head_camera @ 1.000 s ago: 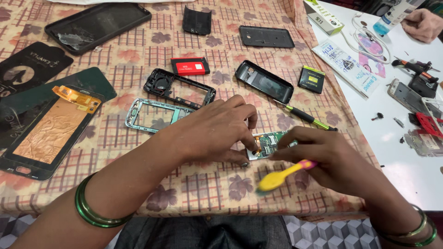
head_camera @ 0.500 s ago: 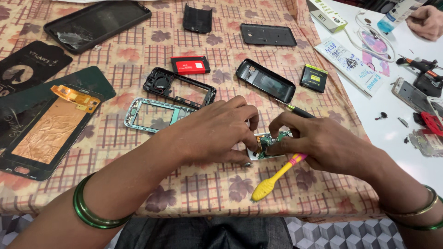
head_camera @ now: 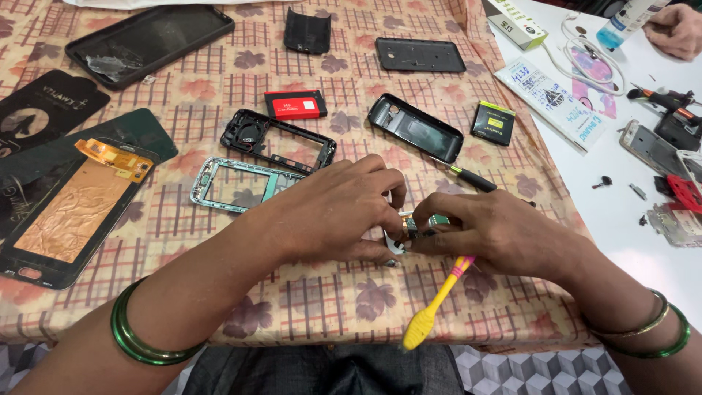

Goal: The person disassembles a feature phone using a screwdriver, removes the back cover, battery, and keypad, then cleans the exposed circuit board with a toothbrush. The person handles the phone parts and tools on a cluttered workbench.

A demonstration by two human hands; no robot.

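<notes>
Two work surfaces meet here: a beige checked cloth with a brown leaf print under the hands, and a bare white tabletop at the right.

Largest items first. A black slab-shaped tablet with a cracked glass face lies far left. Near left, a black display panel lies back-up, showing copper-coloured foil and an orange flex ribbon. At centre sit a silver-green metal phone frame and, just beyond it, a black plastic phone frame, both hollow, laid flat and apart so each stays reachable. A black phone back shell lies far right of centre.

The left hand and right hand meet near centre over a small green circuit board. The fingertips of both hands are pinched on its edges, probably to steady it just above the cloth; most of the board is hidden. The right hand also traps a yellow plastic toothbrush with a pink neck, head pointing toward the near edge.

Smallest: a red flat battery and a black-and-yellow battery, far of the hands.
</notes>
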